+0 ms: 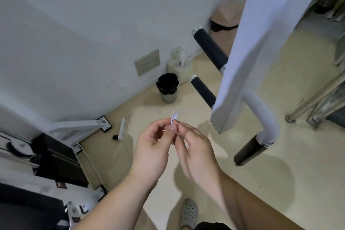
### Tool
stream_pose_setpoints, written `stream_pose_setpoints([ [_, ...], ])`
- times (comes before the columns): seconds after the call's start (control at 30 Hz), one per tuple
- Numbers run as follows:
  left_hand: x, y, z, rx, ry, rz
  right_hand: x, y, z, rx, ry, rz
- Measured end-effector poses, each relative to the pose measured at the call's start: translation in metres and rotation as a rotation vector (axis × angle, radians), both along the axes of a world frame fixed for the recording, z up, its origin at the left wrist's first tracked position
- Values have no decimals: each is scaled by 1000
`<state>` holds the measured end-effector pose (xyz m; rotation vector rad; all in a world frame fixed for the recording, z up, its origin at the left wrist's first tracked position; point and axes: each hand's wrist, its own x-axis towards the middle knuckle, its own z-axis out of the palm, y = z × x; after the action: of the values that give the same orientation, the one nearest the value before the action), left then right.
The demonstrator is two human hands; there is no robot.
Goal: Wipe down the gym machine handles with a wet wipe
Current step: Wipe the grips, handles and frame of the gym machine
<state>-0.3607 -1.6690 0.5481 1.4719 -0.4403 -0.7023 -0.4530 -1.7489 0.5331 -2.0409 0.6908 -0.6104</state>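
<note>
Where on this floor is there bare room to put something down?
The widest bare floor lies right of the hands, below the nearest black handle. A smaller patch sits between the black-lined bin and the two upper handles. It is crowded on the left: the power strip, its cord and the machine base.

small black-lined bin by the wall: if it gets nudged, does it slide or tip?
The bin looks small and narrow, standing upright on smooth floor, so a low nudge probably slides it. It seems empty under its black liner, so likely light. A push near the rim might tip it, being taller than wide.
</note>
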Motion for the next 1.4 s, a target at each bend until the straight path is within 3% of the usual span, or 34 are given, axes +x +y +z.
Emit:
stream_pose_setpoints([
  [0.2,30,-38,-2,26,-36,109,20,-36,2,-10,83,113],
  [0.6,66,-102,-3,41,-88,63,9,-48,16,-388,134,-56],
  [0.73,92,-121,-4,-63,-162,-82,11,-48,17,-362,163,-119],
  [0.87,118,-147,-2,-83,-218,-187,13,-46,26,-391,119,-309],
  [1.1,134,-173,7,-222,-678,-382,16,-26,29,-723,83,-735],
  [1.23,144,-184,6,-287,-745,-370,2,-14,33,-848,133,-1029],
  [1.3,152,-191,5,-280,-736,-373,-1,-11,36,-900,192,-1113],
  [1.4,157,-196,4,-324,-810,-378,6,-11,35,-964,432,-1120],
])
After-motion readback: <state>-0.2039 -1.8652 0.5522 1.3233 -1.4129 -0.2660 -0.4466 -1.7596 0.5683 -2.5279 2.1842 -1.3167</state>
